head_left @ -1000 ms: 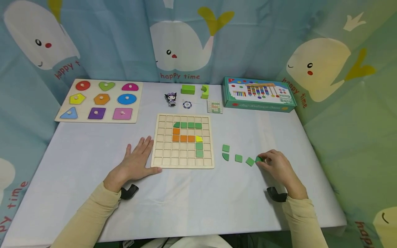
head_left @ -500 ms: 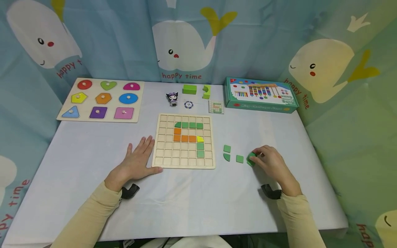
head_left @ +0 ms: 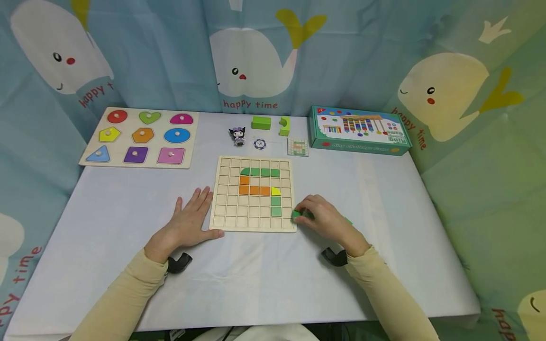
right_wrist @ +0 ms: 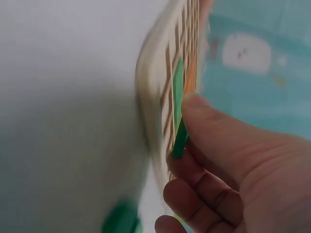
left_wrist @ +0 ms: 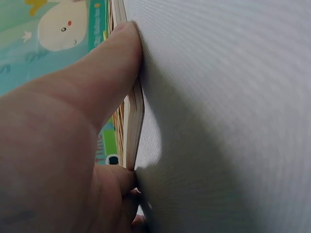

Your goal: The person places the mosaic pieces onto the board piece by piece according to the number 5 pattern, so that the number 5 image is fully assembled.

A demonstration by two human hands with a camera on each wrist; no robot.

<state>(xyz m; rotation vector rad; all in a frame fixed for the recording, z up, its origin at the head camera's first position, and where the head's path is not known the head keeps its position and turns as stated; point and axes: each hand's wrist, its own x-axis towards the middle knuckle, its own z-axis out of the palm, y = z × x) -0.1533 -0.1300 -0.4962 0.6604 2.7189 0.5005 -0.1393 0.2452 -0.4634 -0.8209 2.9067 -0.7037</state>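
White table (head_left: 256,279); right hand (head_left: 325,219) pinches green tile (right_wrist: 180,141), wrist view: long edge steep.

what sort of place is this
Likely a play or activity corner: a whale-print curtain hangs behind a white-covered table holding a shape puzzle, a grid board with coloured tiles and a boxed ring game.

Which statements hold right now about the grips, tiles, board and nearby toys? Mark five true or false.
1. The right grip pinches a small green tile. True.
2. The left grip is at the right side of the flat square wooden grid board. False: it is at the left side.
3. On the board, a bright yellow tile adjoins an orange square tile. True.
4. The small black-and-purple toy figurine stands on the board. False: it stands beyond it, on the white-covered table.
5. The printed green rectangular box lies beyond the board, to the right. True.
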